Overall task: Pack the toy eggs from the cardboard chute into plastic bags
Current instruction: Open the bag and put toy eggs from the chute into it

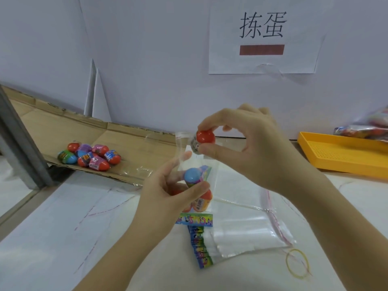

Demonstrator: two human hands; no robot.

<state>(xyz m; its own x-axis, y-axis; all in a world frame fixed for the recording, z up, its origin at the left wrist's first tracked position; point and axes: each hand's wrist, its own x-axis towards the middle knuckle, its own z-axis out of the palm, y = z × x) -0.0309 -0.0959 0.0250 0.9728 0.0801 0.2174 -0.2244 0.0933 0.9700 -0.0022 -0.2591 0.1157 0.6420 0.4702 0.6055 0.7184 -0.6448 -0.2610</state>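
Head-worn — looking down, close.

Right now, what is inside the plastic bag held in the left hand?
A blue-capped egg above an orange egg; the left hand covers the rest, so no count. The right hand holds a red egg at the bag's mouth.

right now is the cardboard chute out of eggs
No, a cluster of toy eggs lies on the cardboard chute, near its lower edge.

Right hand pinching red toy egg at bag mouth, left hand gripping bag
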